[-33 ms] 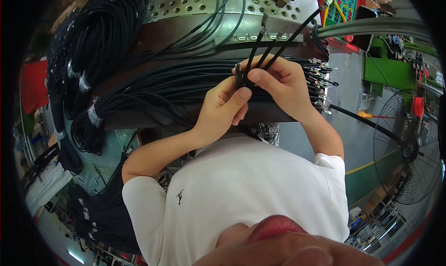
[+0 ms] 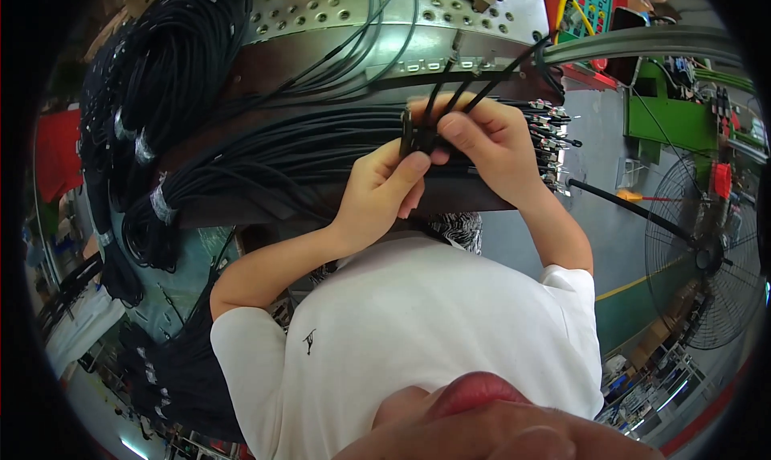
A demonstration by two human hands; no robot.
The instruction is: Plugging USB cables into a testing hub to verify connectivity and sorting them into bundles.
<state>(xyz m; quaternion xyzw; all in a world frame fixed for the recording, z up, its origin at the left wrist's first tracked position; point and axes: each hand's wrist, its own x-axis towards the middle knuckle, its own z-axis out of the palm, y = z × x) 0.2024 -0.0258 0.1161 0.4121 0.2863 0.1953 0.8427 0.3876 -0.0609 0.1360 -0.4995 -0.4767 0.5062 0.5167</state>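
Black cables [image 2: 488, 85]: left hand [image 2: 380, 183] and right hand [image 2: 494, 145], fingers clamped on them, apparently for steadiness. Bundle [image 2: 309, 134]: along tabletop [image 2: 462, 196] near edge, wrapped, presumably against tangling.

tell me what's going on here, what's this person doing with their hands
A person in a white T-shirt holds several black cables together, left hand and right hand close side by side, with the cable ends pointing away from the body. Just beyond the hands, a long bundle of black cables lies across the dark bench, metal connectors at its right end.
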